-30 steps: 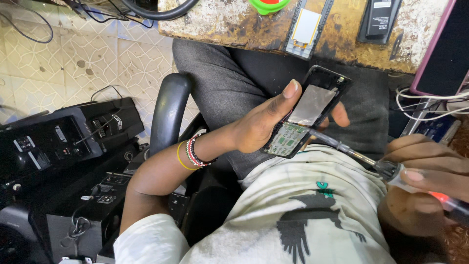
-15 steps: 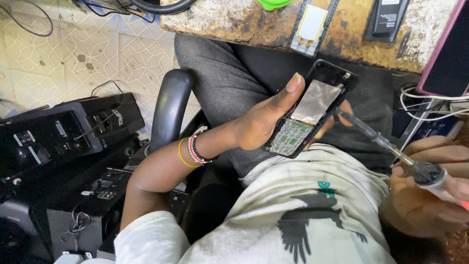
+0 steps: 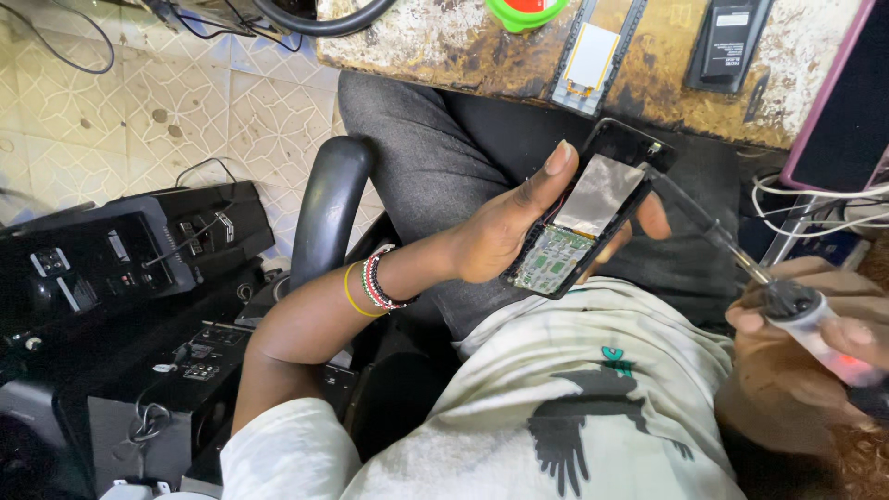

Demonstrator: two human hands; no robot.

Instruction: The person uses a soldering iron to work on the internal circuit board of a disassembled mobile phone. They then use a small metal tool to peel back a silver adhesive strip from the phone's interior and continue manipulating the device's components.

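Observation:
My left hand (image 3: 505, 231) grips an opened mobile phone (image 3: 585, 210) with its back off, so a green circuit board and a silver metal shield show. Beaded and yellow bracelets circle that wrist. My right hand (image 3: 801, 356) at the lower right holds a soldering iron (image 3: 741, 261) by its clear and red handle. The iron's dark shaft slants up to the left, and its tip reaches the phone's upper right edge. Both hands are above my lap, just below the workbench's front edge.
A worn workbench (image 3: 435, 46) runs across the top with a phone frame (image 3: 593, 51), a black battery (image 3: 727, 42), a green round thing (image 3: 525, 11) and a pink-edged device (image 3: 847, 102). Black audio equipment (image 3: 111, 268) sits on the floor at left. A black chair armrest (image 3: 329, 208) stands beside my arm.
My right hand has swung the soldering iron up and leftwards, bringing its tip from below the phone to the phone's upper edge. My left hand keeps the phone nearly still.

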